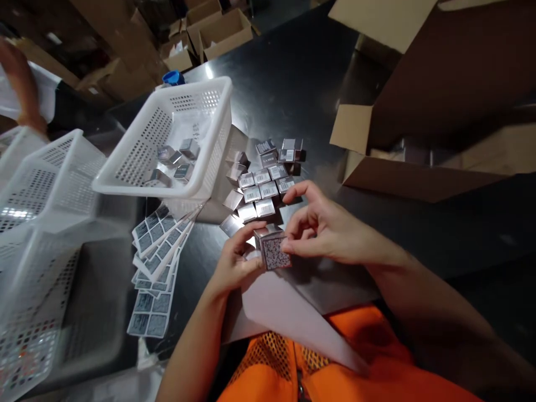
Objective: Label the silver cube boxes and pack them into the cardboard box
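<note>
While my left hand (234,262) grips the small box (272,248) from its side and my right hand (322,229) pinches the label (276,258) on its near face, I judge that a slipping thumb would set it crooked.

Print on the small silver box (272,247) being too blurred to read, its left side being covered by the left hand (234,262), cardboard carton (439,111) being cut off by the right edge, stacked baskets (37,234) being blurred and cropped at left, another person's hand (20,84) being cut off at the left edge
</note>
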A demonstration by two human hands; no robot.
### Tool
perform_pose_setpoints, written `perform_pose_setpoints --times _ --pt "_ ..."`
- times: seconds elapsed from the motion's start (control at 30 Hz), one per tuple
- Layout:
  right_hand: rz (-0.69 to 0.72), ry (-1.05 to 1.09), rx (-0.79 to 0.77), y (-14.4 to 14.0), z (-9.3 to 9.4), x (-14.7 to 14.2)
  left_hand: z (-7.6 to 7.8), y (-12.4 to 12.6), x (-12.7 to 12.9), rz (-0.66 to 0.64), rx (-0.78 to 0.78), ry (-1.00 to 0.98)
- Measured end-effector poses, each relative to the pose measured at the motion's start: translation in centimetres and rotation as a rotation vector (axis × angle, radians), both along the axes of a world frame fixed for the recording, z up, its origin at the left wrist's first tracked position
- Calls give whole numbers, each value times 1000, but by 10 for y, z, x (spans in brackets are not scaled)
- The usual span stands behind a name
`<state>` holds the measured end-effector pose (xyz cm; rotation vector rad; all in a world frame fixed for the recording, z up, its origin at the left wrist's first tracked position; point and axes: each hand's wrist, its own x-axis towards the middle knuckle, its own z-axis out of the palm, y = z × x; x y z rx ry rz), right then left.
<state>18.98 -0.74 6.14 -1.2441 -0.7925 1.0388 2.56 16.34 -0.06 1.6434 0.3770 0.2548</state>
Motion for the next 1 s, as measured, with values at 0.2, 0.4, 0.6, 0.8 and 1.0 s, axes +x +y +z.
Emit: perform_pose_setpoints --times 0.2,0.4,0.6,0.8,1.0 --pt "-19 10 -11 0 -1 -1 0 1 -1 -2 45 37" --pt "-23 7 -28 1 -1 -1 -3 2 -3 -27 86 -14" --pt "-16 -22 -47 1 1 0 -7 5 -2 -65 129 -81" --pt "-22 -39 -55 1 1 0 -8 5 -2 -61 177 -102" --pt "-38 -116 -93 1 0 -1 -9 5 -2 -62 152 -109"
